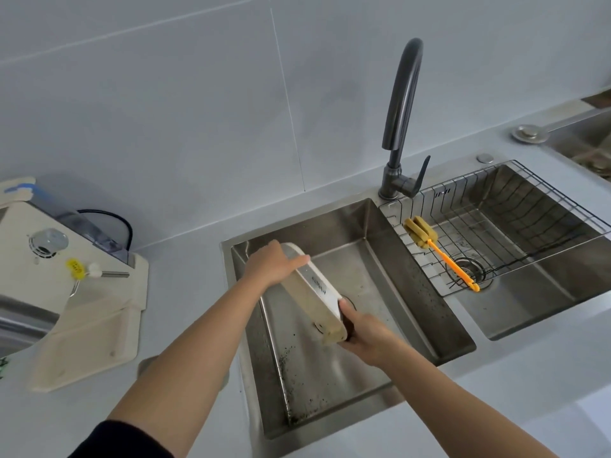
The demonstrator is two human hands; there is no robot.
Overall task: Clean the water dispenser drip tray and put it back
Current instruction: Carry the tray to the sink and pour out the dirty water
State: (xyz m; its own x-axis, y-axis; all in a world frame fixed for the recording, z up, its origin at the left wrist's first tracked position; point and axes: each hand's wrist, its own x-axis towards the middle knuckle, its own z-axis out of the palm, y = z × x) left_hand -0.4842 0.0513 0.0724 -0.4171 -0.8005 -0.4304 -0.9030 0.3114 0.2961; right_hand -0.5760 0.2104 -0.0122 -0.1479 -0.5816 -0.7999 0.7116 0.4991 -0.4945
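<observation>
The drip tray, a long white piece with a beige underside, is held tilted on edge over the left basin of the steel sink. My left hand grips its far end, thumb over the white rim. My right hand grips its near end, thumb on the white face. The beige water dispenser sits on the counter at the left, with its spout pointing right.
A dark faucet rises behind the sink, no water running. The right basin holds a wire rack with an orange-handled sponge brush. Dark specks lie on the left basin floor. Grey counter surrounds the sink.
</observation>
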